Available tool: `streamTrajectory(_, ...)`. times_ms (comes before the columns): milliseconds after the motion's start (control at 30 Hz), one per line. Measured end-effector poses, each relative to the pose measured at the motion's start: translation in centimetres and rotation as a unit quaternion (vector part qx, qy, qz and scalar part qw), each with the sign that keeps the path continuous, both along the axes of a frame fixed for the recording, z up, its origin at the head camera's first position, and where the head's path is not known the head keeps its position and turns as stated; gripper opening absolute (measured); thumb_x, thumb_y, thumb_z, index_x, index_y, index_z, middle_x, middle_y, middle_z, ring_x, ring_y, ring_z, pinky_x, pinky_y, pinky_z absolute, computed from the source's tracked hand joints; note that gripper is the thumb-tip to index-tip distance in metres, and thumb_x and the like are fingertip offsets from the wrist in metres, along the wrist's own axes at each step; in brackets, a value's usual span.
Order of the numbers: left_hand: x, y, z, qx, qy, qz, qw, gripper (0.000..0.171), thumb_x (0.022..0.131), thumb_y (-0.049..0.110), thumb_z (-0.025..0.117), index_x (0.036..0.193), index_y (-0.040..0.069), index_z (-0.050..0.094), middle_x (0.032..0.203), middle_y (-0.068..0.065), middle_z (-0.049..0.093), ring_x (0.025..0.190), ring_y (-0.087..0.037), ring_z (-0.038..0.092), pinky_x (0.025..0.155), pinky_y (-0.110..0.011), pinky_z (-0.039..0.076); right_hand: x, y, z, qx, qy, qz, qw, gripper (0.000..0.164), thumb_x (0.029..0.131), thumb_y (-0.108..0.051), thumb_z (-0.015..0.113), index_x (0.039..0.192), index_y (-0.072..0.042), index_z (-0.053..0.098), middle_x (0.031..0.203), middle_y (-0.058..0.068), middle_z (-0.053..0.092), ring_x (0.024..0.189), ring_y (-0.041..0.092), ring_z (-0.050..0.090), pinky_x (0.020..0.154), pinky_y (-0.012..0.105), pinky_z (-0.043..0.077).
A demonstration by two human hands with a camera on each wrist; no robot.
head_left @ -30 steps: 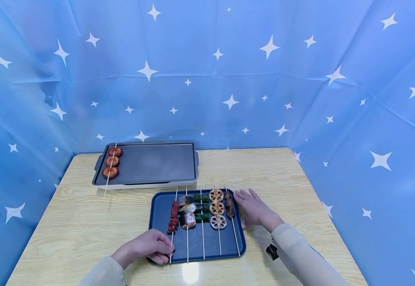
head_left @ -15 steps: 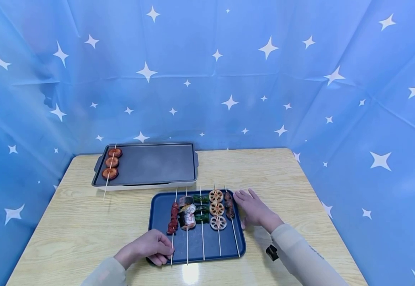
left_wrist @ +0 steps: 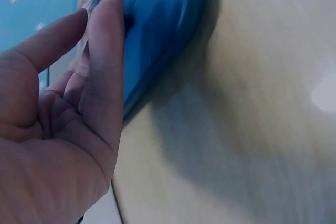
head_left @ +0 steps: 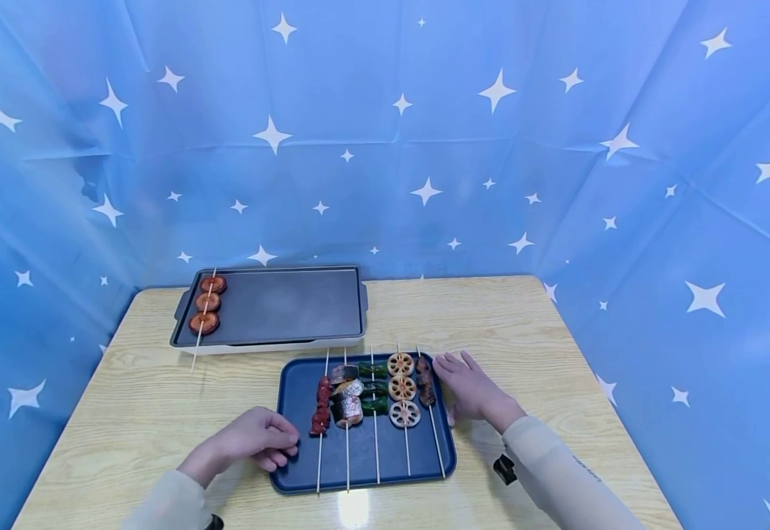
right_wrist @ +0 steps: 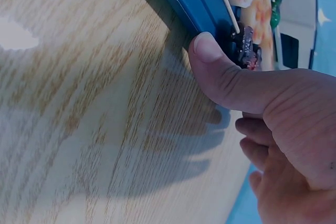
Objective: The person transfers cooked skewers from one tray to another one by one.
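Note:
My left hand hovers by the left edge of the dark blue tray, fingers loosely bent and holding nothing. In the left wrist view, its thumb and forefinger are apart. The red-chunk skewer lies nearest to it on the tray. To the right of that lie skewers of silvery fish-like pieces, green pepper pieces, lotus root slices and brown meat chunks. My right hand rests at the tray's right side, fingers extended; its thumb is against the tray's outer wall.
Behind the tray, at the back left, stands a dark griddle on a white base. A skewer of three round brown slices lies at its left end, the stick overhanging the front. Wooden tabletop surrounds both, with a blue starry curtain behind.
My left hand has let go of the red-chunk skewer's stick and moved left, off it. That skewer has shifted slightly and lies straighter. The right hand has stayed at the tray's side.

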State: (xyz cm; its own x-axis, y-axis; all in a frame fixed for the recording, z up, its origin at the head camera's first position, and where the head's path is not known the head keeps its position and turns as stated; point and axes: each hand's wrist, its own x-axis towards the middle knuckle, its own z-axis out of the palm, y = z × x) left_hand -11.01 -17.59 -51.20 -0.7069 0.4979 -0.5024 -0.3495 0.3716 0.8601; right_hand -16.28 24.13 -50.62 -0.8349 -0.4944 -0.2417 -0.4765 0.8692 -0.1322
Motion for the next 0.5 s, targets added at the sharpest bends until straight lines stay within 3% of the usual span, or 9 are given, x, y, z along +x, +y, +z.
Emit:
streamTrajectory(233, -1.5, -3.8, 1.5, -0.009, 0.018, 0.057, 0.9982, 0.047, 0.096, 0.027, 0.06, 0.123, -0.012, 0.057, 0.099, -0.011, 0.074, 0.079, -0.013, 0.071, 0.07, -0.03, 0.062, -0.1, 0.0, -0.1, 0.002, 0.003, 0.002, 1.0, 0.102, 0.061, -0.023, 0.088, 0.146, 0.005, 0.038, 0.152, 0.023, 0.038, 0.144, 0.039, 0.032, 0.122, 0.056, 0.017)
streamTrajectory(500, -2.1, -7.9, 3.0, -0.058, 0.041, 0.104, 0.992, 0.057, 0.099, 0.032, 0.056, 0.133, -0.012, 0.05, 0.112, -0.017, 0.071, 0.093, -0.023, 0.071, 0.078, -0.036, 0.062, -0.1, 0.0, -0.2, 0.007, -0.005, -0.006, 1.0, 0.102, 0.063, -0.026, 0.088, 0.147, 0.004, 0.038, 0.154, 0.022, 0.037, 0.145, 0.038, 0.031, 0.123, 0.055, 0.015)
